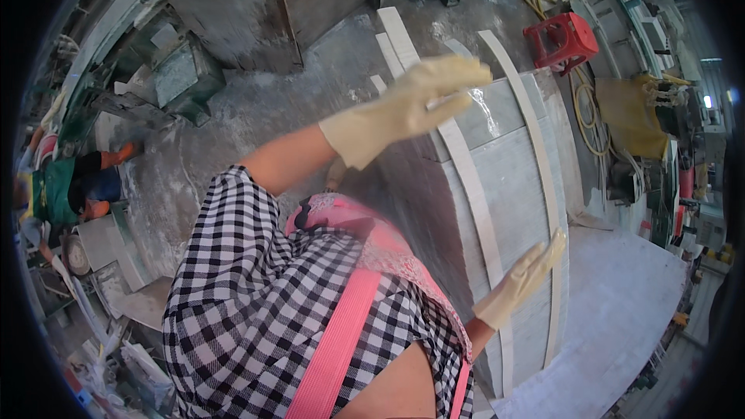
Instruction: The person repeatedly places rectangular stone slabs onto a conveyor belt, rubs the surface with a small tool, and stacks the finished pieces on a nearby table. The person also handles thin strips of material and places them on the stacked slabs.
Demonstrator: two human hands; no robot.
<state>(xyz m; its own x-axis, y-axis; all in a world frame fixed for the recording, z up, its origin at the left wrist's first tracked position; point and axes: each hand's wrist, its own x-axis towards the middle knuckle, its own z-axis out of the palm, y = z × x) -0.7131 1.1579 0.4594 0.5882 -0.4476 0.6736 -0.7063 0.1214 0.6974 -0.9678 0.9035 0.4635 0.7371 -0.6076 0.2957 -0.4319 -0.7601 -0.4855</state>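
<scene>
A block of grey stone slabs (504,174) stands on my right, with two long whitish strips lying across its top, an outer strip (535,140) and an inner strip (472,186). My left hand (411,101), in a cream rubber glove, is stretched over the block's far end, fingers straight and thumb apart. It hides part of the inner strip; whether it touches is unclear. Nearer me, my right hand (524,279), gloved alike, lies with extended fingers across the slab top, fingertips at the outer strip. Neither hand visibly grips anything.
A red plastic stool (563,40) and yellow hose (591,109) stand beyond the block. Large grey panels (233,15) lean at the back left, near a green-grey box (185,77). A person in a green apron (54,190) is far left. A pale sheet (621,295) lies at right.
</scene>
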